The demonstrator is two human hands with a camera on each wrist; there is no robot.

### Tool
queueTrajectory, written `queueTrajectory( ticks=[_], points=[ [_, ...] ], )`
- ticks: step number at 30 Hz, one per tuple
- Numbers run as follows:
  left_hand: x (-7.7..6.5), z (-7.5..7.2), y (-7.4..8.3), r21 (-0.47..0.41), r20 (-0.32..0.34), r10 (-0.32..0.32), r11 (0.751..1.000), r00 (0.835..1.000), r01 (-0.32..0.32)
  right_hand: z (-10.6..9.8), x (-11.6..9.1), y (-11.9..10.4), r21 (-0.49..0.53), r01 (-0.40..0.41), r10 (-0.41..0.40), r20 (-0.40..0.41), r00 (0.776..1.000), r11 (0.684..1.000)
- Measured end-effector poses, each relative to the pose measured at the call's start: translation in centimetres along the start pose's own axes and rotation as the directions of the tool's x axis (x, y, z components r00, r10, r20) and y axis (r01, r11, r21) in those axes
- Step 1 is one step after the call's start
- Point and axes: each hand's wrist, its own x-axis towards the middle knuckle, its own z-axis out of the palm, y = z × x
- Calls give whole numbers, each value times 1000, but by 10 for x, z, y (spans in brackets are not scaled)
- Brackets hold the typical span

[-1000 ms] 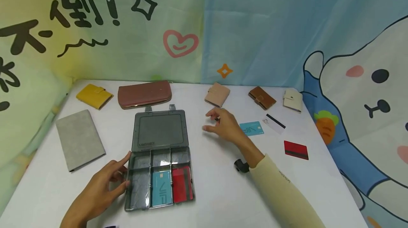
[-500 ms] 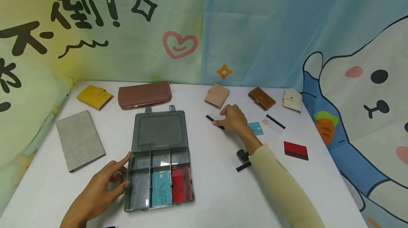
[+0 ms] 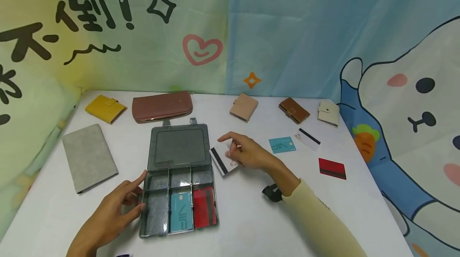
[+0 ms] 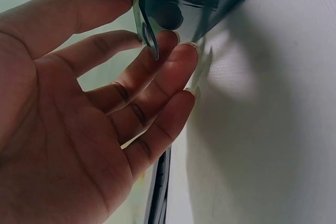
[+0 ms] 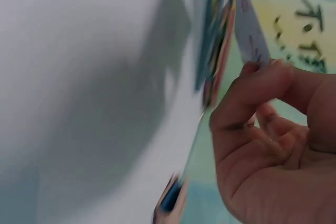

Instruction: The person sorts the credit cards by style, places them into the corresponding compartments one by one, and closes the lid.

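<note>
My right hand (image 3: 248,153) pinches a white card with a black stripe (image 3: 221,162) between thumb and finger, just right of the grey see-through compartment case (image 3: 153,177). In the right wrist view the card (image 5: 251,24) sticks up from the fingertips, edge turned towards the camera. The case lies with its lid (image 3: 179,147) folded back. My left hand (image 3: 109,215) rests its fingertips against the case's left side, fingers loosely bent. A teal VIP card (image 3: 181,211) lies in the lower middle compartment, a red card (image 3: 204,208) in the lower right one.
On the right lie another teal card (image 3: 282,145), a clear card with a black stripe (image 3: 307,139) and a red card (image 3: 332,168). Along the back are a yellow wallet (image 3: 106,109), a brown zip wallet (image 3: 162,107) and several small wallets. A grey notebook (image 3: 90,157) lies left.
My right hand has lifted the striped card off the table below the pink wallet and carried it left and nearer, up to the case. The left hand stays at the case.
</note>
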Motion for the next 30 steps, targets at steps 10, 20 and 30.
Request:
queueTrajectory(
  ticks=[10,20,30],
  points=[
    [-2,1,-3,-25,-17,14,1000,1000,-15,76,-4,-45,149,79,-98,127,987,986],
    [-2,5,-6,-57,-62,112,992,992,-115,143,7,-75,-233,152,-140,69,988,961],
    [-5,6,-6,-51,-84,143,988,986,-148,166,8,-83,-700,209,-217,79,973,683]
  ],
)
